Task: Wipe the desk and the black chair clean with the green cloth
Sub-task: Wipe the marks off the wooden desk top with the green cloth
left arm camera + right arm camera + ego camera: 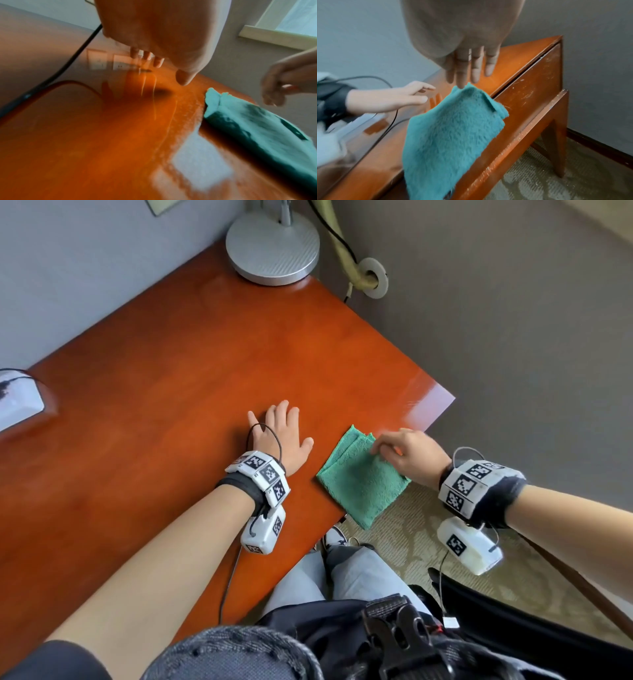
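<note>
lamp cut off above its base; green cloth blurred, cropped at right

On the worktop, the cloth lies at the near right edge, one corner hanging over it. The left hand lies just left of the cloth; the right hand is at its right side. A lamp base stands at the far corner.

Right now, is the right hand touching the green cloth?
Cannot tell. In the right wrist view the right hand has straight fingers at the green cloth's corner, but no view plainly shows contact.
</note>
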